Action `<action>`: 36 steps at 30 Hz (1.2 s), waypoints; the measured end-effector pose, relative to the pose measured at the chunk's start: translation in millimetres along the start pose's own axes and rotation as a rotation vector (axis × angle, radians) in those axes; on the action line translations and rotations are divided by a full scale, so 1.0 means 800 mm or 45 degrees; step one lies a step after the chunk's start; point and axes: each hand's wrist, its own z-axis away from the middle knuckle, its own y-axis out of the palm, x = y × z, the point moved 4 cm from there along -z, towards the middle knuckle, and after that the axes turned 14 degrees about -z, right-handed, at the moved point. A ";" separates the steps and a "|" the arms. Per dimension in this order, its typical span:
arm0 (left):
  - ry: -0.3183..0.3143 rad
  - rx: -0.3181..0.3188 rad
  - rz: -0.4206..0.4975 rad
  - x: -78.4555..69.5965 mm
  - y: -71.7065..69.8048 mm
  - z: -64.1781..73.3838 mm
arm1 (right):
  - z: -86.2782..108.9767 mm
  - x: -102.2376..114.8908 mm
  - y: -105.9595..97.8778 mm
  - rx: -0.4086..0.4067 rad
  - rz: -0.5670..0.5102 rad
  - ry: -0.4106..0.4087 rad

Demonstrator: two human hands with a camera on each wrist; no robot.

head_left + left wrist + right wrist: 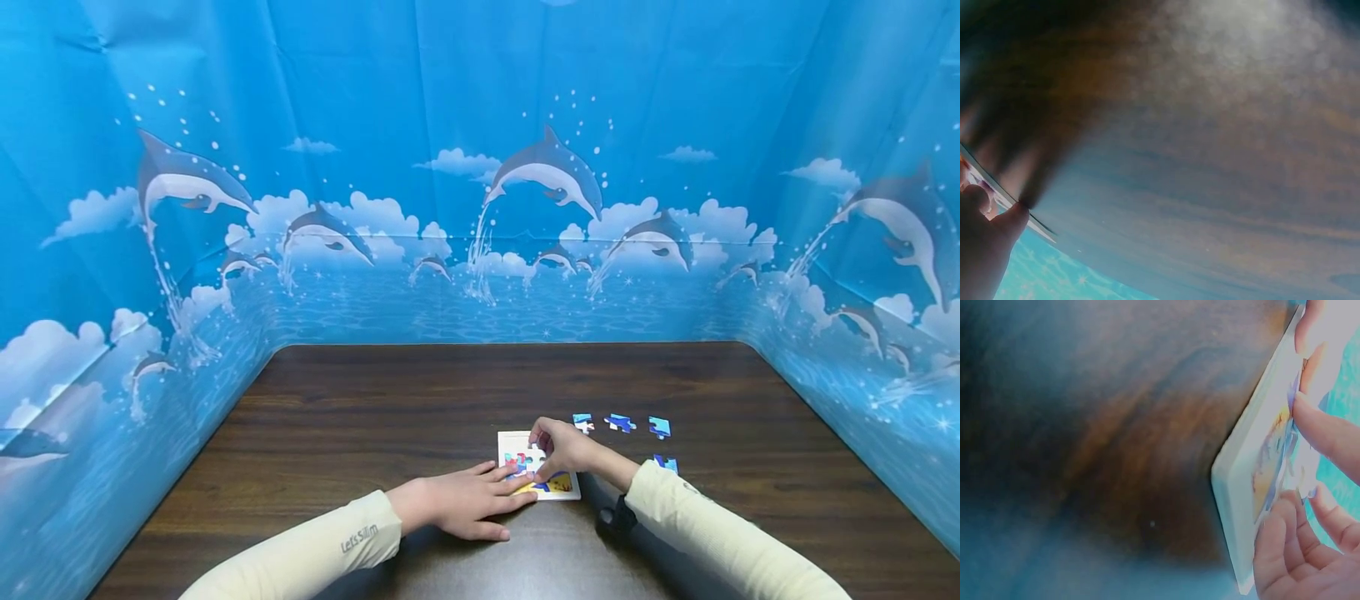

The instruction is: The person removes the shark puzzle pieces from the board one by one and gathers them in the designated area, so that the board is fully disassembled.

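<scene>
A small jigsaw board with a white frame [513, 434] lies on the table, its picture partly filled in with red, blue and yellow. My left hand [463, 502] rests flat with fingers spread, the fingertips over the board's lower left side. Above the board my right hand [566, 447] pinches a pale puzzle piece [535, 457] between thumb and fingers, over the middle of the picture. From the right wrist, the board's thick white rim [1227, 487] shows, with fingers bent over the picture. In the left wrist view only the board's edge [1041, 231] and part of a hand appear.
Loose blue and white puzzle pieces lie right of the board: one piece [582, 422] by the right hand, another [620, 423], a third [659, 427], and one [666, 464] beside the right sleeve. A dolphin-print curtain [375, 292] encloses the dark wooden table [360, 400].
</scene>
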 end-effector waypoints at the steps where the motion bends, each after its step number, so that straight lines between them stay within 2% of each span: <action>1: 0.001 -0.001 0.001 0.000 0.000 0.000 | 0.001 0.001 0.001 0.004 0.000 -0.007; 16: 0.010 -0.030 0.001 -0.002 0.004 0.000 | -0.003 0.005 0.004 0.111 0.175 -0.023; 21: 0.001 -0.039 -0.026 -0.001 0.002 0.000 | -0.004 0.006 0.003 0.124 0.179 -0.036; 25: -0.001 -0.020 -0.002 -0.001 0.000 0.001 | -0.005 0.001 0.000 0.107 0.164 -0.060; 28: 0.005 0.009 0.033 -0.001 0.001 0.001 | -0.003 -0.007 -0.005 0.100 0.099 -0.111; 33: 0.000 0.047 0.071 0.000 0.002 0.000 | 0.002 -0.018 -0.018 0.041 -0.148 -0.156; 36: -0.005 0.045 0.083 0.002 0.002 0.000 | 0.004 -0.017 -0.022 0.021 -0.239 -0.188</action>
